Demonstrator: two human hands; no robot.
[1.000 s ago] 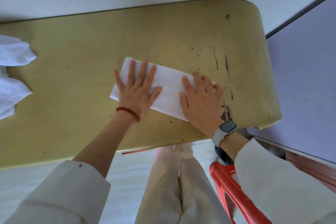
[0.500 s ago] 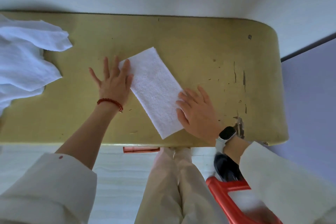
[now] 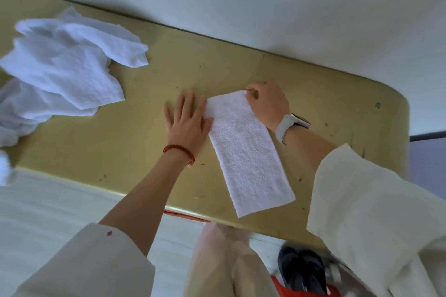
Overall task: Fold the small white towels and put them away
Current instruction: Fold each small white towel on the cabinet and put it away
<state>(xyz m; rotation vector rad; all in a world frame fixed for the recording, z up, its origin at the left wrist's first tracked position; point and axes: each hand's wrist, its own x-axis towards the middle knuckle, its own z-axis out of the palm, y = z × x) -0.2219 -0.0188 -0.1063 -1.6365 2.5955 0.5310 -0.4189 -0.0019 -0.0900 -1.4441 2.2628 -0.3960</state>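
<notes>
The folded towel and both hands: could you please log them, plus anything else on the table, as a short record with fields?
folded towel: long white strip, flat on the table, near end at the front edge
left hand: fingers straight, resting flat at the strip's far left edge
right hand: pinches the strip's far right corner
unfolded towels: crumpled white heap at the table's left end
table: worn yellow top, against a white wall

Scuffed yellow table [image 3: 313, 94]: folded white towel strip [image 3: 246, 152] flat near front edge; crumpled towel pile [image 3: 62, 67] far left.
</notes>
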